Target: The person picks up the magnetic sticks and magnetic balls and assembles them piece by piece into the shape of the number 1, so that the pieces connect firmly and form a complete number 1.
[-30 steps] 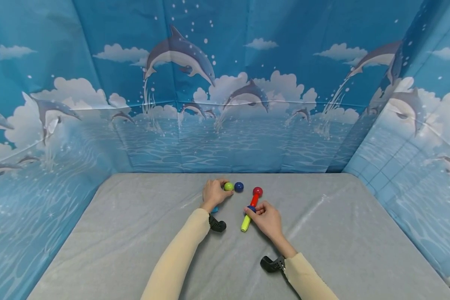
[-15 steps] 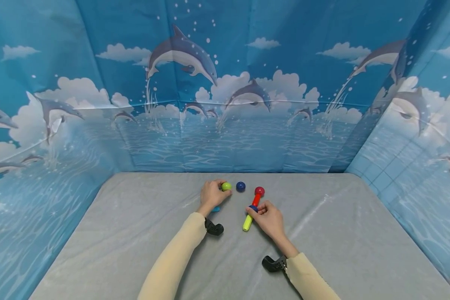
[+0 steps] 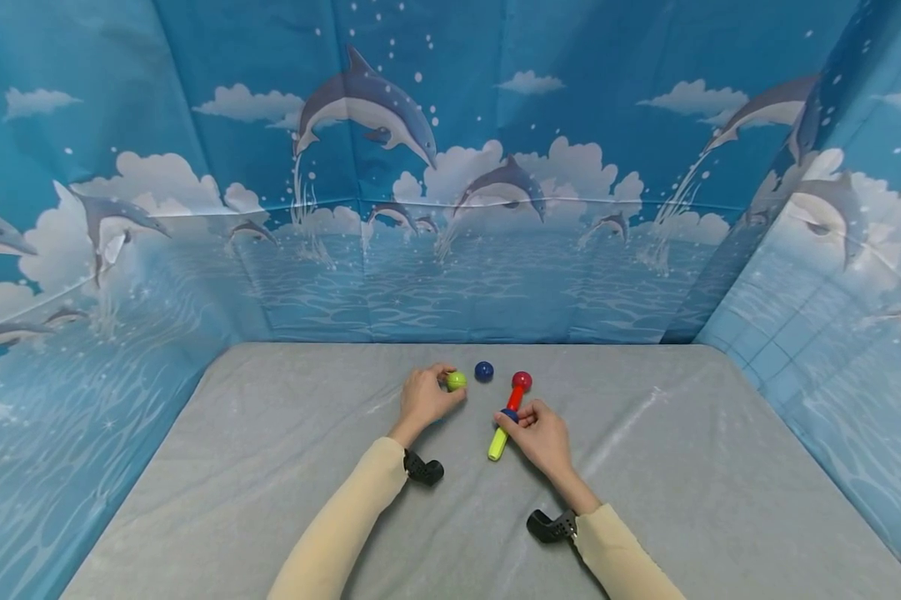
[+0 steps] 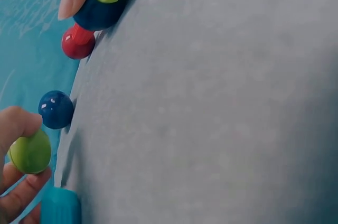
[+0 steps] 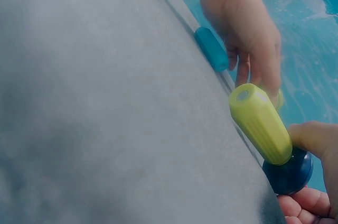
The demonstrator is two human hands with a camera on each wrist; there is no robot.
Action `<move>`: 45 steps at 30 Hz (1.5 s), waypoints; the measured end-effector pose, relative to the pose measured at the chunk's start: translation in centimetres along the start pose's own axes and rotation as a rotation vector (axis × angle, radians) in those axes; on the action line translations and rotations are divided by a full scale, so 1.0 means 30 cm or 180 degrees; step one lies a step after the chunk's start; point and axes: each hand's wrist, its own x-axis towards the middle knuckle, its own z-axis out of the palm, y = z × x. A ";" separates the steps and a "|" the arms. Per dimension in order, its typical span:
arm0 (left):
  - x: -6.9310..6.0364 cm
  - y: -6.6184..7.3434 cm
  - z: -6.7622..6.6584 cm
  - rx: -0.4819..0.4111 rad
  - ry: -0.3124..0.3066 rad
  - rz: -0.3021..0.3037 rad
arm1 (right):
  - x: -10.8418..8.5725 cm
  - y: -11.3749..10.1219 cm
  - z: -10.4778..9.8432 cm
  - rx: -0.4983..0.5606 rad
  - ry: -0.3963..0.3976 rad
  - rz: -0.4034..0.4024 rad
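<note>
My left hand [image 3: 424,398] pinches a yellow-green ball [image 3: 456,381] between thumb and fingers; the left wrist view shows the same ball [image 4: 30,152]. My right hand [image 3: 543,437] grips a dark blue ball [image 5: 288,172] joined to a yellow-green rod [image 3: 498,444] on its near side. A red rod [image 3: 516,398] runs from that blue ball to a red ball [image 3: 522,380] at the far end. Another blue ball [image 3: 483,372] lies between the left hand's ball and the red one, touched by neither hand. A turquoise rod [image 5: 212,49] lies by the left hand.
The pieces are on a grey cloth-covered table [image 3: 270,467], near its far edge. Behind and at both sides hangs a blue curtain [image 3: 450,275] printed with dolphins. Black straps with dark camera mounts [image 3: 424,470] sit on both wrists.
My left hand and the yellow-green ball have shifted slightly away from the loose blue ball and nearer me. The turquoise rod is now out of sight in the head view. The right hand keeps its grip.
</note>
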 end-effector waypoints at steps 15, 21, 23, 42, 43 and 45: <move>-0.097 0.038 -0.038 0.0019 -0.0213 0.0214 | -0.002 0.001 -0.003 -0.0010 -0.0066 0.0045; -0.139 0.051 -0.051 0.0036 -0.0248 0.0434 | 0.000 0.003 -0.001 -0.0048 -0.0093 0.0115; -0.153 0.056 -0.055 0.0071 -0.0238 0.0511 | 0.001 0.003 -0.001 -0.0048 -0.0097 0.0123; -0.247 0.078 -0.062 0.0257 -0.0243 0.0785 | 0.003 0.005 0.001 -0.0013 -0.0057 0.0085; -0.252 0.079 -0.062 0.0254 -0.0252 0.0782 | 0.003 0.006 0.001 -0.0019 -0.0061 0.0084; -0.260 0.081 -0.063 0.0240 -0.0270 0.0779 | 0.004 0.007 0.001 -0.0024 -0.0063 0.0087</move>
